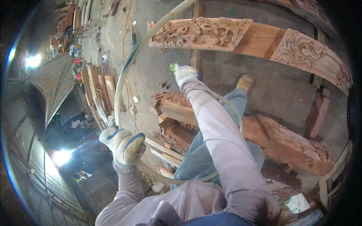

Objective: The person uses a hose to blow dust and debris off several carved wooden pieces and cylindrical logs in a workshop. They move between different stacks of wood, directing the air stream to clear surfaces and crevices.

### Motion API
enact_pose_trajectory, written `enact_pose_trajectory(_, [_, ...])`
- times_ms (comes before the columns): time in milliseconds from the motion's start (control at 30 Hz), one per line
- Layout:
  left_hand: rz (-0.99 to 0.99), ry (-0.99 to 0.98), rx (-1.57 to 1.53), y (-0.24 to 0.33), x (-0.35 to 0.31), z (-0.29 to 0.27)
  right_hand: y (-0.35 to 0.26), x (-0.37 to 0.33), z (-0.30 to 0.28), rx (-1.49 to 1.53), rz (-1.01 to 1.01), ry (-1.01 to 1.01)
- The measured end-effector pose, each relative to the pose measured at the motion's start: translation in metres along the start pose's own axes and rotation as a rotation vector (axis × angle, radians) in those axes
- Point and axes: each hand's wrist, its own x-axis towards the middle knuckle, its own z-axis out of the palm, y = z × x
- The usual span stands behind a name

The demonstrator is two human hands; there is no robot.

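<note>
Below the bent upper run of the translucent hose [118, 92], the left hand [123, 145] is gripping it with curled fingers; below the carved wooden beam [257, 40] in view, the right hand [185, 73] is holding a small green object [173, 67].

A grey, scuffed floor [279, 88] runs beneath everything; on it are timber supports [195, 62] crossing under a long, curved carved beam [200, 35], and another carved beam [290, 150] lies lower down at the right. Narrow boards [100, 90] lie side by side at the left, near a thin cable [123, 41], a dark cylindrical tool [133, 39] and a small white item [105, 58] too blurred to identify. Small brown scraps [164, 86] dot the middle.
</note>
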Motion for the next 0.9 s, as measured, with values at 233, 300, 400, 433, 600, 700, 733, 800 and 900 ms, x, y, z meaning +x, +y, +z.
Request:
enact_pose_trajectory(233, [-0.068, 0.014, -0.125, -0.003, -0.017, 0.028, 0.078, -0.044, -0.064, 0.294, -0.009, 0.197])
enact_pose_trajectory(300, [-0.035, 0.073, -0.142, -0.005, -0.015, 0.032, 0.150, -0.099, -0.106, 0.245, 0.305, 0.353])
enact_pose_trajectory(400, [0.034, 0.139, -0.258, -0.008, -0.009, 0.036, 0.263, -0.219, -0.177, 0.249, 0.278, 0.689])
enact_pose_trajectory(433, [0.041, 0.140, -0.288, -0.009, -0.006, 0.036, 0.292, -0.258, -0.195, 0.255, 0.344, 0.786])
enact_pose_trajectory(600, [0.066, 0.248, -0.397, -0.026, 0.020, 0.039, 0.341, -0.321, -0.250, 0.171, 0.694, 0.827])
enact_pose_trajectory(700, [0.038, 0.237, -0.433, -0.049, 0.040, 0.040, 0.285, -0.228, -0.262, 0.128, 0.370, 0.671])
enact_pose_trajectory(733, [0.025, 0.233, -0.433, -0.058, 0.046, 0.041, 0.255, -0.185, -0.264, 0.137, 0.302, 0.624])
enact_pose_trajectory(800, [0.002, 0.225, -0.425, -0.075, 0.058, 0.043, 0.183, -0.092, -0.267, 0.038, 0.362, 0.534])
enact_pose_trajectory(900, [-0.021, 0.211, -0.396, -0.100, 0.080, 0.042, 0.068, 0.035, -0.269, -0.069, 0.225, 0.287])
